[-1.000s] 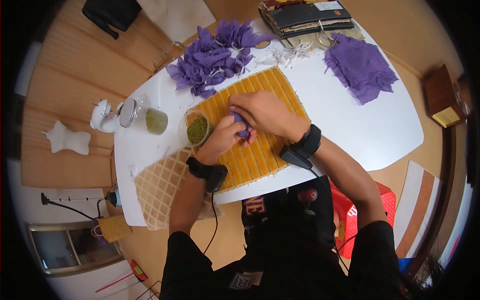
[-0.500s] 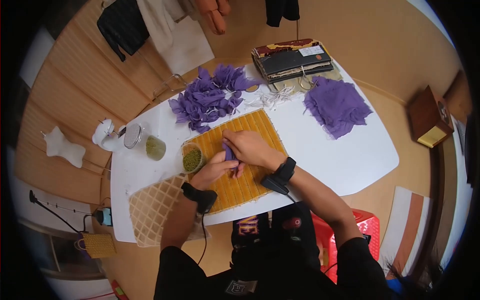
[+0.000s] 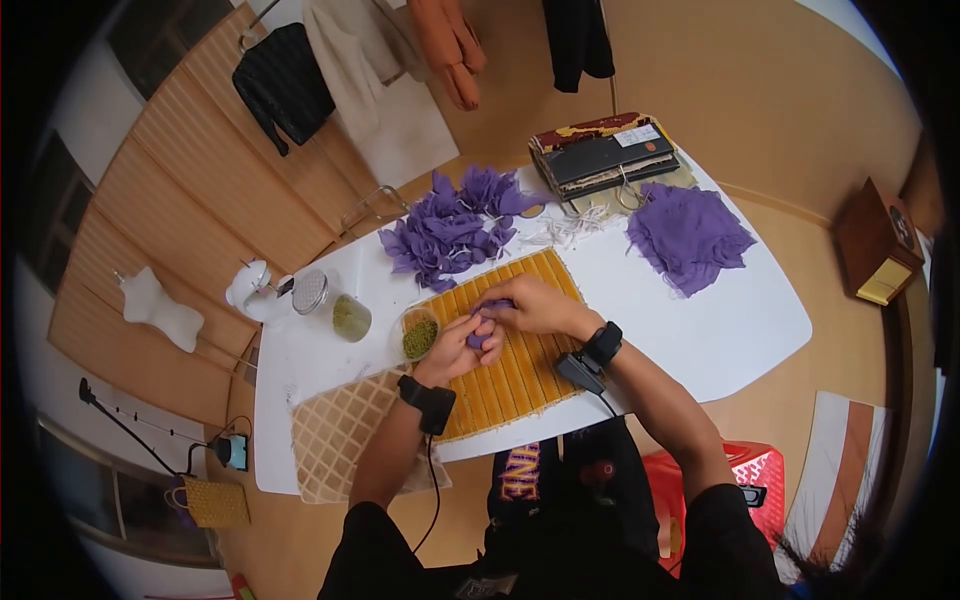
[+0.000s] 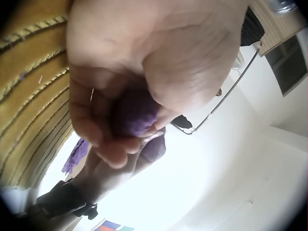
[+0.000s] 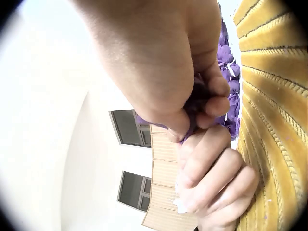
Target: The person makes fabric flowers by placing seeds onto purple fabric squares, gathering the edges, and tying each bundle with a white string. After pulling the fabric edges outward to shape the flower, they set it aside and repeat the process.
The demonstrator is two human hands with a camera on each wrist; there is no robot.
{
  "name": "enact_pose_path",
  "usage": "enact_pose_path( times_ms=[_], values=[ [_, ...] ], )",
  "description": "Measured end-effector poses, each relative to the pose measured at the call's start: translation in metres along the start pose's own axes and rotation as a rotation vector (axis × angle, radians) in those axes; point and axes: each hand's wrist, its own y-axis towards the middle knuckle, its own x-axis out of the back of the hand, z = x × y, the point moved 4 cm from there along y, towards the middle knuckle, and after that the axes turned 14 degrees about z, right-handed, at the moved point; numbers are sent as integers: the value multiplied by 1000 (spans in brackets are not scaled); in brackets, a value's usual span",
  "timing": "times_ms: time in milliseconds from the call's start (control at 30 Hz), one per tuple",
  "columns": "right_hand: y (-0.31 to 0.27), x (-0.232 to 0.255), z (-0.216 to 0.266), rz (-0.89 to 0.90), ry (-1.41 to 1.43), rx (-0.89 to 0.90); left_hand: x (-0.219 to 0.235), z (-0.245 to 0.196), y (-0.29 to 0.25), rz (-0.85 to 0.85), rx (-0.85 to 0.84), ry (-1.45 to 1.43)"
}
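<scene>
Both hands hold a small purple cloth bundle [image 3: 477, 340] above the yellow striped mat [image 3: 520, 380]. In the left wrist view the left hand [image 4: 154, 57] curls its fingers round the rounded purple bundle [image 4: 137, 115]. The right hand [image 3: 538, 306] pinches the cloth's upper part; in the right wrist view the right hand's fingers [image 5: 216, 96] are bent over dark purple cloth, touching the left hand [image 5: 216, 178]. Just left of the left hand [image 3: 458, 352] stands a clear bowl of green grains [image 3: 420, 338].
Tied purple bundles [image 3: 445, 235] lie at the table's back, with white strings [image 3: 575, 226] beside them. Flat purple cloths [image 3: 690, 238] are at the right, near a black folder [image 3: 610, 160]. A jar [image 3: 350, 317] lies at the left, and a lattice mat [image 3: 345, 435] covers the front left.
The head view has shifted, showing more of the room behind the table. The right hand's fingers have changed position at the cloth's top; both hands still hold the bundle.
</scene>
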Motion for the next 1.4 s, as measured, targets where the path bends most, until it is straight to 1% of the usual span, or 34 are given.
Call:
enact_pose_path(
  times_ms=[33, 100, 133, 167, 200, 233, 267, 300, 333, 367, 400, 433, 500, 533, 567, 600, 633, 667, 700, 733, 767, 800, 833, 900, 933, 967, 1033, 1067, 1100, 1133, 1167, 1200, 1267, 1400],
  values=[
    [0, 1, 0, -24, -2, -7, -1, 0, 0, 2, -1, 3],
    [-1, 3, 3, -52, -10, -12, -4, 0, 2, 28, -21, -162],
    [-2, 3, 5, -67, -100, -20, -6, 0, 2, 32, -22, -156],
    [-1, 4, 10, -84, -191, -27, -9, 0, 2, -38, 0, -130],
    [-1, 7, 15, -90, -198, -21, -11, -4, 2, -107, 22, -101],
    [-3, 9, 18, -79, -265, -65, -16, -9, 4, -103, 22, -91],
    [-4, 9, 21, -65, -326, -111, -20, -13, 4, -153, 66, 81],
    [-5, 9, 21, -68, -328, -108, -23, -17, 3, -204, 109, 252],
    [-5, 8, 19, -46, -344, -155, -24, -20, 2, -204, 109, 258],
    [-4, 8, 17, -25, -359, -203, -25, -25, 0, -220, 161, 533],
    [-4, 7, 17, -30, -359, -202, -28, -29, -1, -232, 212, 805],
    [-4, 6, 14, -16, -317, -239, -33, -29, -1, -229, 213, 807],
    [-4, 2, 3, -4, -286, -279, -52, -42, 2, -414, 166, 1587],
    [-3, -3, -12, -60, -88, -268, -50, -40, 4, -413, 159, 1586],
    [-2, -4, -16, -117, 112, -255, -54, -40, 6, -395, 66, 1758],
    [-4, 2, -20, -116, 108, -257, -59, -41, 8, -375, -33, 1928],
    [-8, 0, -34, 76, 587, -404, -60, -40, 9, -375, -43, 1927],
    [-13, -6, -35, 274, 1068, -542, -67, -41, 9, -393, -53, 1959],
    [-13, -8, -32, 272, 1063, -547, -71, -41, 10, -410, -63, 1991],
    [-12, -8, -28, 222, 958, -494, -69, -40, 10, -409, -73, 1989],
    [-9, -5, -23, 176, 855, -440, -62, -38, 9, -407, -52, 1836],
    [-9, 3, -13, 157, 547, -505, -54, -36, 7, -404, -29, 1679],
    [-9, 3, -7, 165, 545, -513, -43, -34, 5, -409, -34, 1670],
    [-10, 17, 17, -175, -51, -130, -17, -17, 1, -407, 169, 646],
    [-10, 18, 21, -167, -124, -19, -15, -14, 1, -321, 177, 573],
    [-10, 16, 17, -154, -118, -30, -18, -13, 2, -323, 175, 555],
    [-7, 7, 16, -20, -143, 153, -22, -6, 5, -224, 78, 52],
    [-6, 8, 18, -12, -139, 153, -21, -6, 5, -187, 84, 39],
    [-5, 6, 17, 63, -95, 80, -17, -7, 4, -191, 80, 34],
    [-4, 3, 16, 140, -48, 5, -16, -6, 2, -121, 69, -40],
    [-4, 3, 19, 150, -41, 2, -17, -4, 2, -52, 56, -115],
    [-4, 4, 20, 128, -61, -35, -16, -4, 3, -59, 53, -126],
    [-4, 3, 20, 112, -73, -73, -16, -2, 3, -107, 127, -106],
    [-5, 5, 18, 84, -142, -91, -12, 1, 5, -72, 110, -175]
  ],
)
